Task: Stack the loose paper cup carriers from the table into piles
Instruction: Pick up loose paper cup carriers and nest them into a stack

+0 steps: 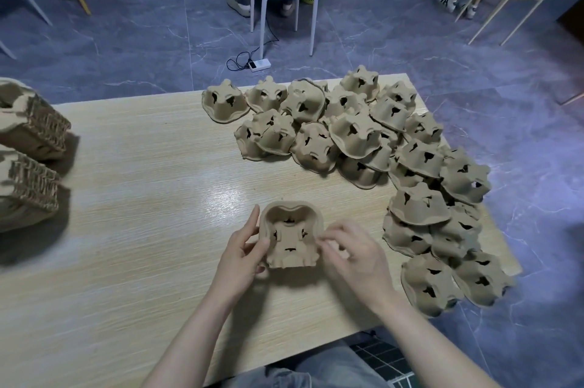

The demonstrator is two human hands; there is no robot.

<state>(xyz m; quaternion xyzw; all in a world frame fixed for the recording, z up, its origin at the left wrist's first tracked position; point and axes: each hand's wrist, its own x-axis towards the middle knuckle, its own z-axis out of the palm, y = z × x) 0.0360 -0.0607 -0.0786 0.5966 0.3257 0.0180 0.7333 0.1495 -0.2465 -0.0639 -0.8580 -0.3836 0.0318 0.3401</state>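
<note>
In the head view, the left hand [245, 253] grips the left wall of a brown moulded-pulp cup carrier [290, 234] tilted up over the pale wooden table [142, 229], while the right hand [354, 250] pinches its right rim (fingers blurred). Finished stacks of nested carriers [30, 153] lie at far left, yet a large loose heap of carriers [363, 147] remains right, so I judge much is left

A moulded brown paper-pulp cup carrier [291, 234] sits between the left hand [245, 256] and the right hand [355, 256], above the long pale wood-grain table [142, 261]. Beyond and right of the hands, a heap of loose brown pulp carriers [363, 141] covers the table's far right part. Far left of the hands lie two stacked piles of brown carriers [28, 153].
</note>
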